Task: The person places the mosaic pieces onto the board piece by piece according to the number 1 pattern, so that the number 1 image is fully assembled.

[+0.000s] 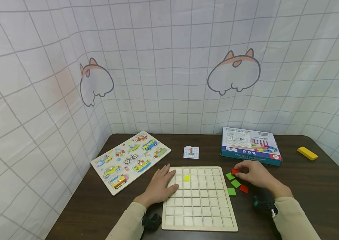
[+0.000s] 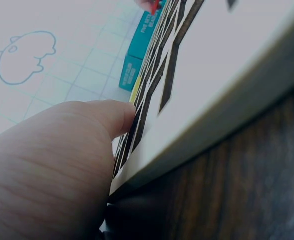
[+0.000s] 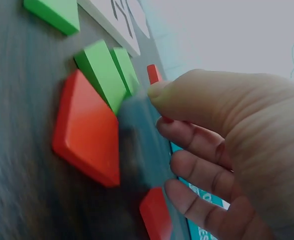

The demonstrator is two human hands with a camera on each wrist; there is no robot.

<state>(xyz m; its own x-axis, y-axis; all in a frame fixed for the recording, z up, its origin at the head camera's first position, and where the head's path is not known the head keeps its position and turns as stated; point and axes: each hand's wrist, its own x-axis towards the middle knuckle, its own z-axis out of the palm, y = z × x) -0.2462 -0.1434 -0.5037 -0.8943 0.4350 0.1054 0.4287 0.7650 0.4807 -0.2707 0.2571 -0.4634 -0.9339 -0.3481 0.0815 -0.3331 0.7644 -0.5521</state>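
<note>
- The two hands are well apart, one on each side of the pale board.
- The right hand pinches a small red tile between thumb and forefinger; its other fingers are loosely bent. The tile is bright, flat and thin, mostly covered by the fingertips, and held off the board's right edge, near its upper part.
- The left hand lies with extended fingers and thumb on the board's left edge, pressing no tile.
- The board is light and wood-toned, nearly square, ruled by raised strips into rows of shallow square cells.
- A yellow tile sits in a cell near the top; it is glossy, with its upper left corner cut away.
- Beside the board's right edge lie three green tiles, flat and plain, set at different angles.
- Next to them is a loose red tile with a smooth face and thick sides; another red piece shows under the right hand, partly cut off by the frame.
- Farther out: a gridded card with red and green marks, a vehicle puzzle, a blue-edged box and a yellow block.
</note>
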